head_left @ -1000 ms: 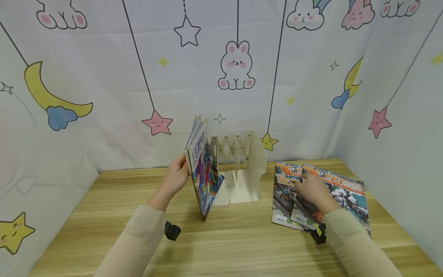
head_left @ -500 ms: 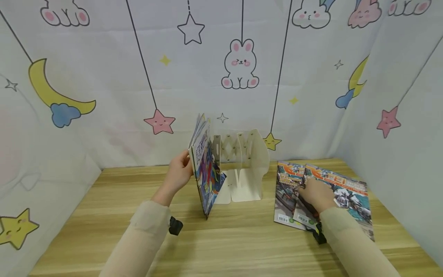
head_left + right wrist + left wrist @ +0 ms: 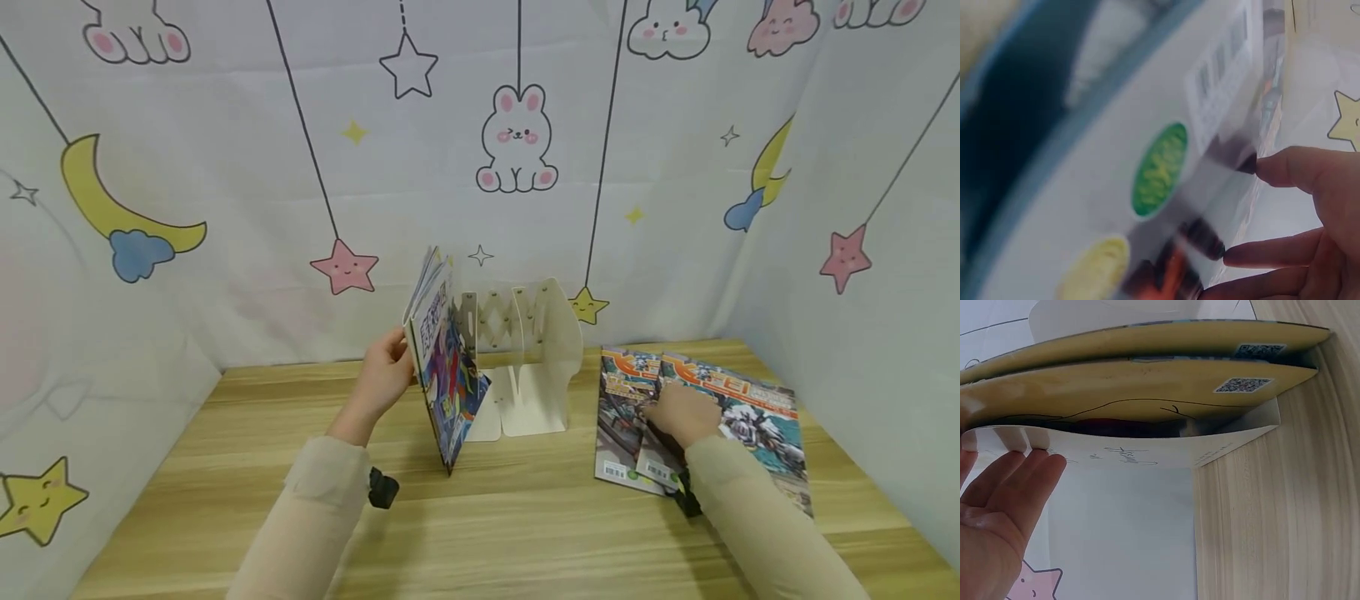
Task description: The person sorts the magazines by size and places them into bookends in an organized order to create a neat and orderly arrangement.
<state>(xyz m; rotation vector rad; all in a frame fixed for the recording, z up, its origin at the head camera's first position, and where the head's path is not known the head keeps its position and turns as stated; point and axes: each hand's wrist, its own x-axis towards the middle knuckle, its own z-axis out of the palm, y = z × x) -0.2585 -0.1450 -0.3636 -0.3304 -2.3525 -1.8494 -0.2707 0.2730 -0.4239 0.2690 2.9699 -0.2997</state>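
In the head view, my left hand [image 3: 384,377] is at the outer side of several upright magazines [image 3: 450,375] at the left of a cream metal bookend rack [image 3: 534,402]. In the left wrist view its straight fingers [image 3: 1025,478] touch a white panel [image 3: 1129,450] beside two yellow-backed magazines [image 3: 1110,387]. The thumb is mostly out of sight. My right hand [image 3: 684,412] rests on the upper of two overlapping magazines [image 3: 757,425] lying on the table. In the right wrist view the thumb and fairly straight fingers [image 3: 1279,250] touch its glossy cover [image 3: 1110,187], which mirrors them.
The lower flat magazine [image 3: 618,450] shows at the left of the upper one. A wood-grain table [image 3: 525,533] carries everything. Behind and at both sides hangs a white cloth [image 3: 420,183] with cartoon prints. A small black device [image 3: 382,488] is worn at my left wrist.
The head view shifts slightly. Both hands stay almost where they were, the left at the upright magazines and the right on the flat ones.
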